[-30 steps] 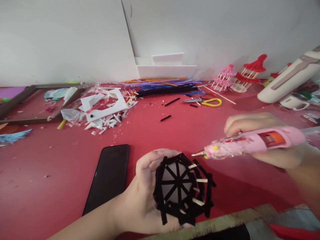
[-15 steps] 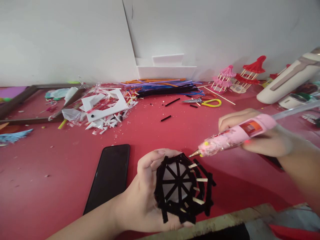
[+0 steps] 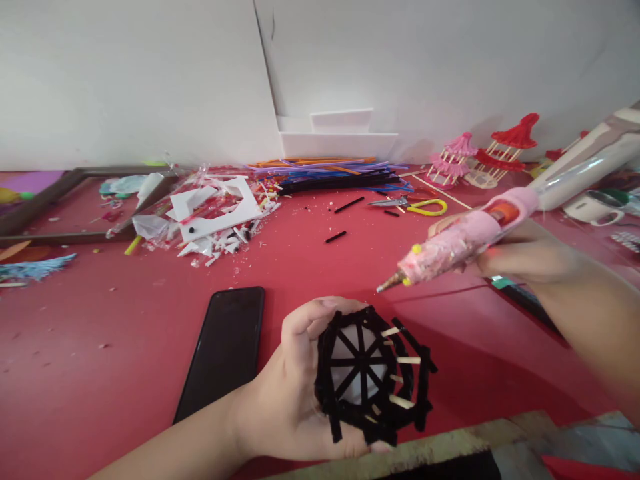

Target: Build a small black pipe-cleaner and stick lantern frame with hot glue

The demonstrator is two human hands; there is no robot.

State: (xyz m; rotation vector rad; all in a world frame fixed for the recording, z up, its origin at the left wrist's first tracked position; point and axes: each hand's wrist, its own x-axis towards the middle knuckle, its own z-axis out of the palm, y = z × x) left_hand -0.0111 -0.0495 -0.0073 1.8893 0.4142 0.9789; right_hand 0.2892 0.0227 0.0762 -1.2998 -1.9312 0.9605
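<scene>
My left hand (image 3: 295,380) is wrapped round a black craft model (image 3: 361,361), made of fuzzy black strips with wheel-like spokes over a pale base. Several short pale sticks join its black rings on the right side. In my right hand (image 3: 525,257) is a pink glue gun (image 3: 453,247), with a clear glue stick (image 3: 575,170) coming out of its back end. The metal nozzle points down and left, just above the model's upper edge and apart from it. The fingers of my right hand are partly hidden behind the glue gun.
A black phone (image 3: 220,347) lies left of my left hand. Farther back are white foam scraps (image 3: 220,213), a bundle of pipe cleaners (image 3: 330,175), yellow-handled scissors (image 3: 425,207), a pink model (image 3: 453,160), a red model (image 3: 505,150) and a white mug (image 3: 595,208).
The glue gun has lifted away from the model's top edge and tilted more steeply nose-down. My left hand keeps its hold on the model; the whole view has shifted slightly.
</scene>
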